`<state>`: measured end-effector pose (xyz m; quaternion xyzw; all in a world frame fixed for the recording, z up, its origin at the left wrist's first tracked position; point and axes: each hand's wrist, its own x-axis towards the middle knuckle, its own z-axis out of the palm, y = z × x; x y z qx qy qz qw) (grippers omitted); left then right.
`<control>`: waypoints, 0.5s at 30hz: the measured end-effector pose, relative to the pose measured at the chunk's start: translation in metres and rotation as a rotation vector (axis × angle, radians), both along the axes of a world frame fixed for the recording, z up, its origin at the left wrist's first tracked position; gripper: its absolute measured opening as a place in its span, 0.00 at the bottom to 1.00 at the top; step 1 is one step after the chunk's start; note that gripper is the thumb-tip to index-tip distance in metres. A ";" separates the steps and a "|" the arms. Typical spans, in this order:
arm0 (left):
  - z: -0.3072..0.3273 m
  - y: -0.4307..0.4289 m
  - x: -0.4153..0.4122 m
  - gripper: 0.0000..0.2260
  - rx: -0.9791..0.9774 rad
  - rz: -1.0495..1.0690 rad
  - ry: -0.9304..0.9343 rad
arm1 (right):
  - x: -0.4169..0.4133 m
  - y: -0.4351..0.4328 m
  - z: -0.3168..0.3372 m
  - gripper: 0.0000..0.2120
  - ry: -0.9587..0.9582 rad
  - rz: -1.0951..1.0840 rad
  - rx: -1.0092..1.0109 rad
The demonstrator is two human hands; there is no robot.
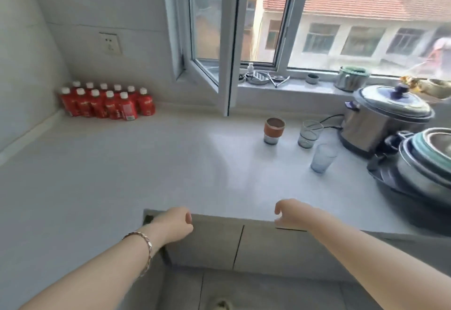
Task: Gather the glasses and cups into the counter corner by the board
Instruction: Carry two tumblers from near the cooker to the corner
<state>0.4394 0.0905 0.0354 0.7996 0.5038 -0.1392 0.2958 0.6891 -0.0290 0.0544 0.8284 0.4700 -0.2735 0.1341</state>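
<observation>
Evidently at the outset, with nothing lifted yet. At lower centre, just off the counter (pixel 146 163) edge: left hand (pixel 174 224) curled into a loose fist, right hand (pixel 290 213) half open with thumb and fingers apart. Holding nothing in either.

To be gathered, at right of centre on the counter: cup (pixel 274 130) with an orange sleeve, upright; just to its right a clear glass (pixel 310 134); a little lower and further right a bluish glass (pixel 323 158). Standing near one another without touching, close beside the cooker (pixel 380 119) and the stacked pots (pixel 424 161) at the right edge.

Probably next: reach forward and right, taking the cup or the bluish glass first as the easiest to get at. Calls for a grip round the wall of each vessel, a straight lift, and care not to knock the neighbour or snag the cooker's cord behind the clear glass. No board anywhere in frame, so cannot tell which corner is meant; likely needs a turn of the head first.

As for the surface: pale, smooth, glossy, bare across the middle and left. At upper left, in the wall corner, a block of red bottles (pixel 107 102); above them a socket (pixel 111 42). Across the top, a window (pixel 219 41) with one sash swung inward over the counter, small dishes along the sill (pixel 305 88), tiled roofs outside.
</observation>
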 end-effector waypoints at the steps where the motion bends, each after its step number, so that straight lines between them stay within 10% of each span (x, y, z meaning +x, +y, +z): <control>1: -0.001 0.015 0.024 0.10 -0.004 -0.024 -0.014 | 0.019 0.005 0.001 0.20 0.005 -0.047 0.012; 15: 0.001 0.151 0.287 0.14 -0.029 -0.291 -0.052 | 0.233 0.065 -0.013 0.22 -0.126 -0.593 0.273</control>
